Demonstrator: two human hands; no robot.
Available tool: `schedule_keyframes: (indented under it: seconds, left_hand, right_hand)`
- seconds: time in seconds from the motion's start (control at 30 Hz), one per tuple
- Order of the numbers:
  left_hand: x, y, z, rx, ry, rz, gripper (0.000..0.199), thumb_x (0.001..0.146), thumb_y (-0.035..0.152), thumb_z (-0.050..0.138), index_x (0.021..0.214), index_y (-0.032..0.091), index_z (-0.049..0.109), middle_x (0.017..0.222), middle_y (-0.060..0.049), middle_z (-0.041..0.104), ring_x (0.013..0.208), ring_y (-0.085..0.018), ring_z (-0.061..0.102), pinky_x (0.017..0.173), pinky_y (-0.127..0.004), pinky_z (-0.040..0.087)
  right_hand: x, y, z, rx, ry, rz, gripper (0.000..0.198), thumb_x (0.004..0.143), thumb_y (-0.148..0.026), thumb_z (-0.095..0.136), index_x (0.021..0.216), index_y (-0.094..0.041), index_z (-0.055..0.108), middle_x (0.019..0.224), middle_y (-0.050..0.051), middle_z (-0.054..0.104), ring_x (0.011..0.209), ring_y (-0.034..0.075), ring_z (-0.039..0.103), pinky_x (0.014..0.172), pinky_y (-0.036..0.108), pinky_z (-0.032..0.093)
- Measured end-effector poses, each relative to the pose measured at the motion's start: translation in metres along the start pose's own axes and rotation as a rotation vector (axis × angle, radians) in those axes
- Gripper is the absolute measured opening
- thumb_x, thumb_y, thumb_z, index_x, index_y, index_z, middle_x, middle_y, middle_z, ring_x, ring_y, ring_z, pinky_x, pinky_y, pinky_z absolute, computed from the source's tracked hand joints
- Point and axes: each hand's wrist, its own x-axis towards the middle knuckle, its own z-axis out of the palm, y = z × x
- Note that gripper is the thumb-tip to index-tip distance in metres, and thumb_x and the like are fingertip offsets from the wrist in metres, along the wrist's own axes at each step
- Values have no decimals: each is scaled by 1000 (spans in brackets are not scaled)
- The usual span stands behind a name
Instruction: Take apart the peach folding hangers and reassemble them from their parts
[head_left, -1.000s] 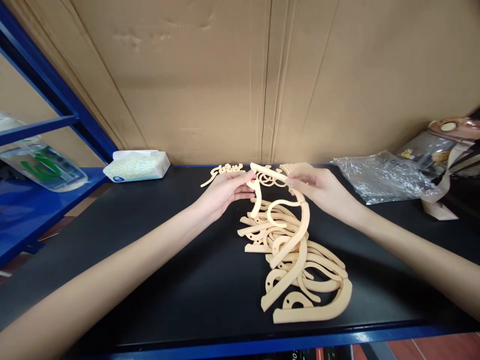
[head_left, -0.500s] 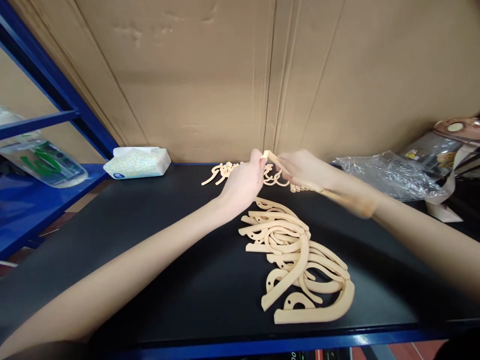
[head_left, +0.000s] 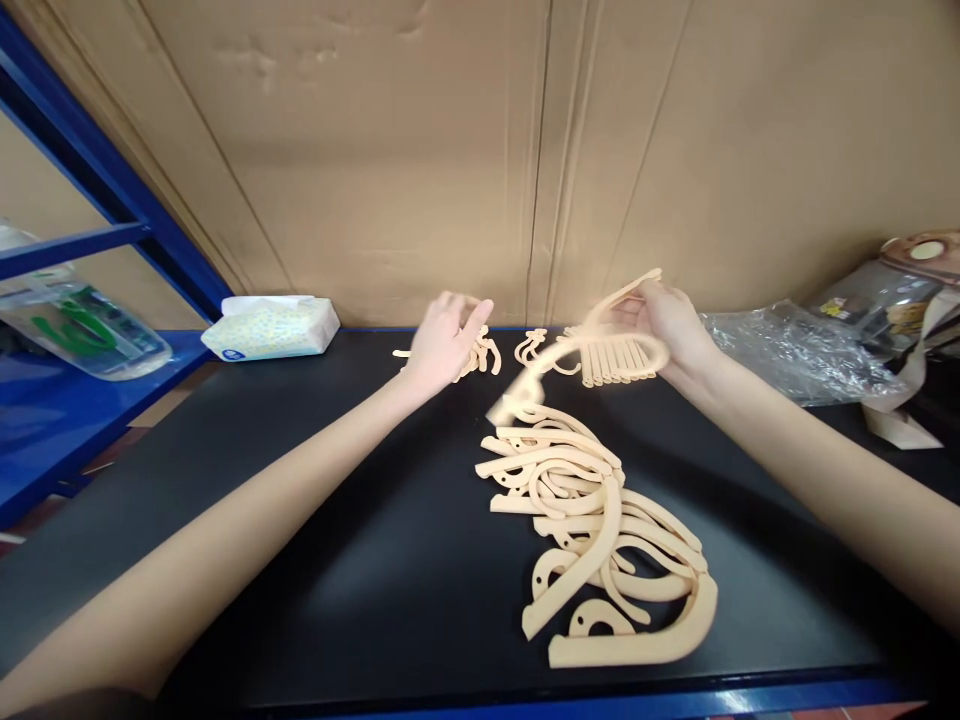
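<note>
Fingers of the right hand (head_left: pixel 675 325) now pinch the hanger (head_left: pixel 551 354) alone; the left hand (head_left: pixel 441 342) has let go, so work looks one-handed; what its fingers hold, I cannot tell. Beside the left fingertips, small parts (head_left: pixel 481 356); below both, the pile (head_left: pixel 609 520).

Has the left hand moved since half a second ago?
Yes: the left hand has moved toward the picture's left, closer to the tissue pack on the table.
</note>
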Motion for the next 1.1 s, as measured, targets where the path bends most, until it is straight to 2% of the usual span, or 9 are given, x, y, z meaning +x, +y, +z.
schedule_keyframes:
  seconds: [0.07, 0.1, 0.2, 0.37, 0.47, 0.63, 0.83, 0.97, 1.1]
  left_hand:
    - [-6, 11, 6, -147, -224, -60, 67, 92, 62, 22, 89, 16, 70, 97, -11, 68, 101, -26, 60, 86, -36, 45]
    - [-8, 15, 9, -234, -335, -98, 69, 91, 66, 24, 84, 15, 71, 90, -11, 70, 93, -25, 63, 81, -35, 47]
    - [-11, 21, 13, -451, -511, -176, 49, 82, 61, 53, 91, 16, 71, 98, -11, 71, 91, -21, 65, 77, -31, 50]
    - [-14, 23, 17, -552, -409, -255, 42, 85, 54, 53, 101, 16, 64, 120, -13, 63, 100, -21, 63, 78, -32, 50]
    - [-21, 28, 21, -505, -322, -280, 45, 76, 55, 66, 101, 18, 63, 122, -11, 61, 110, -25, 56, 82, -35, 47]
    - [-34, 42, 29, -514, -383, -233, 33, 75, 50, 69, 84, 19, 66, 98, -5, 69, 106, -23, 58, 91, -36, 41]
    - [-35, 59, 22, -979, -368, -184, 10, 86, 20, 61, 95, 15, 58, 110, -8, 65, 98, -18, 65, 87, -33, 51]
    - [-30, 62, 14, -1151, -382, -312, 5, 86, 11, 57, 89, 15, 54, 108, -9, 66, 82, -12, 67, 62, -18, 52]
    - [-29, 59, 13, -1216, -493, -447, 7, 86, 8, 47, 85, 12, 53, 87, -8, 63, 51, -4, 52, 36, -12, 34]
  right_hand:
    - [-5, 0, 4, 120, 86, 28, 22, 83, -44, 47, 75, -26, 39, 86, 8, 71, 81, 22, 68, 71, 39, 57]
    - [-8, -1, 5, 153, 119, 30, 21, 82, -43, 47, 76, -26, 36, 90, 7, 71, 86, 22, 68, 73, 39, 57]
    - [-14, -4, 9, 132, 139, -29, 23, 80, -37, 51, 79, -27, 31, 93, 4, 70, 90, 21, 69, 76, 37, 57]
    - [-24, -5, 18, 111, 58, -94, 30, 74, -23, 58, 80, -26, 30, 100, 2, 69, 90, 17, 70, 87, 36, 55]
    - [-31, -8, 24, 159, 49, -103, 29, 74, -18, 57, 80, -26, 30, 99, 1, 69, 87, 16, 70, 89, 37, 54]
    - [-40, -21, 28, 171, 48, -189, 25, 78, -17, 55, 80, -26, 32, 99, 1, 68, 96, 17, 69, 92, 38, 53]
    - [-34, -24, 19, -106, 51, -377, 24, 77, -18, 59, 79, -26, 36, 98, 3, 68, 106, 20, 64, 91, 38, 51]
    - [-31, -15, 15, -393, -41, -446, 14, 77, -16, 58, 88, -23, 52, 95, 2, 70, 92, 19, 67, 82, 34, 52]
    - [-37, -10, 19, -822, -122, -379, 29, 78, -22, 60, 107, -22, 57, 94, 1, 70, 72, 17, 65, 65, 29, 47]
